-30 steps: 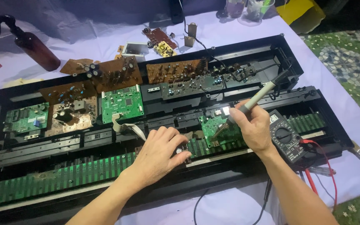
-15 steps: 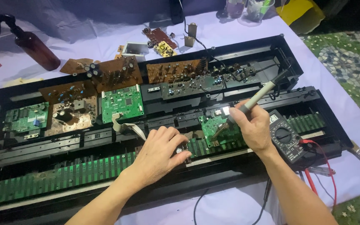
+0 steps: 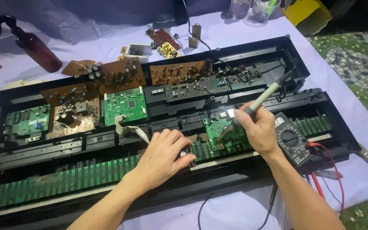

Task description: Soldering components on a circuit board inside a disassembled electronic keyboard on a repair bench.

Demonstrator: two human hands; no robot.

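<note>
Soldering iron (image 3: 264, 97) is what's in play here, gripped pen-style in the right hand (image 3: 258, 132) with the fingers wrapped closed around the pale handle, its dark cord end angled up and away toward the far right. Its tip comes down on the small green circuit board (image 3: 223, 131) sitting in the middle of the opened keyboard chassis (image 3: 294, 51), right next to a little bright glowing spot.

Left hand (image 3: 162, 156) is resting palm down just left of that board, fingers curled loosely onto the long green strip of key contacts (image 3: 60, 181). Can't really tell if it's pinching anything under the fingertips. A grey ribbon cable (image 3: 130, 129) loops down just behind its knuckles.

Just right of the working hand there's a black multimeter (image 3: 292, 142) lying on the chassis, with red leads (image 3: 331, 170) trailing off over the lilac tablecloth (image 3: 235, 211).

Further back inside the case: another green board (image 3: 125, 106), brown boards with capacitors (image 3: 116, 76), and one more green one at far left (image 3: 26, 121). Brown spray bottle (image 3: 33, 44) stands on the cloth at top left, well apart from everything.
</note>
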